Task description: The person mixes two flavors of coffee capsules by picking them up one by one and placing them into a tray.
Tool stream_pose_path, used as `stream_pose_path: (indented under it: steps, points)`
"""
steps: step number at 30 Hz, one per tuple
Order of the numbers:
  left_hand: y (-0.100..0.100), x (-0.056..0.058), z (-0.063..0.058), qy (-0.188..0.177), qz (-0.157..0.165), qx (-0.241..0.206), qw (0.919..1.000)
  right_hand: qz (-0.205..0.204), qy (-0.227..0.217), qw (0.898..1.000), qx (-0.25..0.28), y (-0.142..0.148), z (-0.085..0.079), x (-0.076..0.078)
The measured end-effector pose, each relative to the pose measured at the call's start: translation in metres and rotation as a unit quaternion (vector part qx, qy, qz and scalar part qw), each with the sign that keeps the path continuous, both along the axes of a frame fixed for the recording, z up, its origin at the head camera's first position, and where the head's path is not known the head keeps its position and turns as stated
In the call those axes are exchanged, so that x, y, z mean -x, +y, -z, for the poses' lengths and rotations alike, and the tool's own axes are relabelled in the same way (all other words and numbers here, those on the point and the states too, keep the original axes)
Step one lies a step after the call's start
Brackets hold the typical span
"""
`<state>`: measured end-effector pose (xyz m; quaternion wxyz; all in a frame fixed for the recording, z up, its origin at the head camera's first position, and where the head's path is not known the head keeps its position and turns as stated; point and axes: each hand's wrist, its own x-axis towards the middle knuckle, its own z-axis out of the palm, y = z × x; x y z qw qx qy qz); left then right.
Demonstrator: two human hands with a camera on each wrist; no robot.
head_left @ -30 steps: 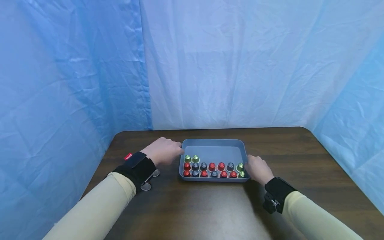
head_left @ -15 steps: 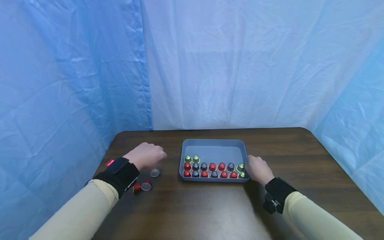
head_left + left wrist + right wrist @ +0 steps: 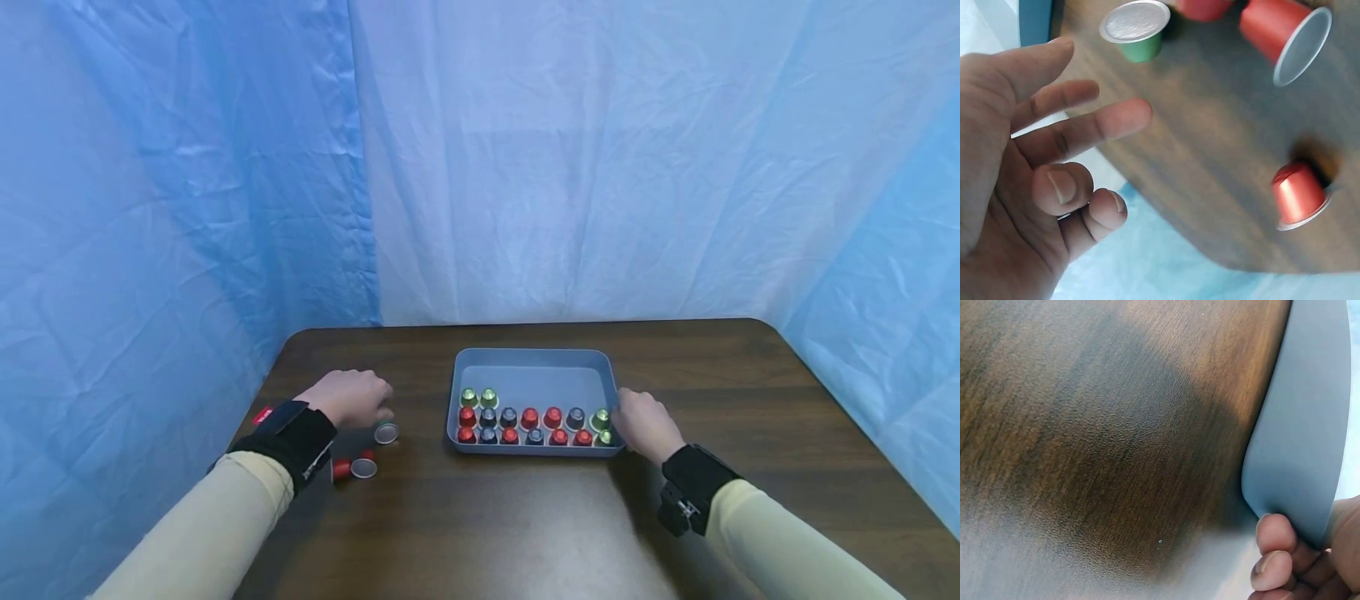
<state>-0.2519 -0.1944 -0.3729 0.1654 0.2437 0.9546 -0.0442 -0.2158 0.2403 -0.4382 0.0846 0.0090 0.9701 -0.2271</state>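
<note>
My left hand (image 3: 347,398) hovers over the left side of the table, holding nothing, its fingers loosely bent in the left wrist view. Just past its fingertips a green coffee capsule (image 3: 1140,50) stands with its foil lid up. Red coffee capsules (image 3: 1272,28) lie close by, and a single red capsule (image 3: 1299,192) sits apart. At the right end of the blue-grey tray (image 3: 543,373), my right hand (image 3: 645,423) grips the wall, thumb inside and curled fingers (image 3: 1275,532) outside. Red, dark blue and green capsules (image 3: 530,417) stand in rows along the tray's near half.
The dark wooden table (image 3: 510,525) has rounded far corners. Blue sheeting (image 3: 487,167) hangs behind it and at both sides. Bare tabletop lies between the loose capsules and the tray.
My left hand has drawn back from the tray's left edge to above the loose capsules, uncovering red ones. The right hand and the tray have stayed put.
</note>
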Motion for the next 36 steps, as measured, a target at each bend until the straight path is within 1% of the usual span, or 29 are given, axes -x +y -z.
stream_pose_path:
  steps: [2,6,10,11,16,21,24,30,33,36]
  points:
    - [-0.002,0.001,0.006,-0.013,-0.026,-0.006,0.9996,-0.001,0.000,1.000,0.001,0.000,0.000,-0.001]
    - [-0.004,0.003,0.017,-0.022,-0.068,-0.006,0.9974,-0.003,0.001,1.000,0.003,0.000,0.000,-0.002]
    - [-0.001,0.003,0.027,-0.022,-0.095,-0.006,0.9952,-0.003,0.002,1.000,0.003,0.000,-0.001,-0.002]
    - [0.000,0.003,0.030,-0.020,-0.097,-0.004,0.9951,-0.002,0.001,1.000,0.003,0.000,-0.001,-0.002]
    - [0.006,0.002,0.039,-0.012,-0.098,0.005,0.9951,0.002,-0.002,1.000,0.005,-0.001,-0.001,-0.002]
    - [0.010,0.000,0.043,-0.008,-0.083,0.006,0.9965,0.003,-0.001,1.000,0.002,-0.001,0.000,-0.002]
    - [0.012,-0.002,0.044,-0.009,-0.075,0.009,0.9971,0.005,-0.004,1.000,0.001,-0.001,0.000,-0.002]
    - [0.013,-0.003,0.044,-0.018,-0.072,0.016,0.9971,0.008,-0.006,1.000,0.001,-0.001,0.001,-0.001]
    - [0.013,-0.003,0.043,-0.024,-0.074,0.011,0.9969,0.004,-0.003,1.000,0.002,-0.001,0.000,-0.001]
    - [0.012,-0.004,0.040,-0.023,-0.069,0.008,0.9973,0.002,-0.003,1.000,0.005,-0.001,0.000,-0.002]
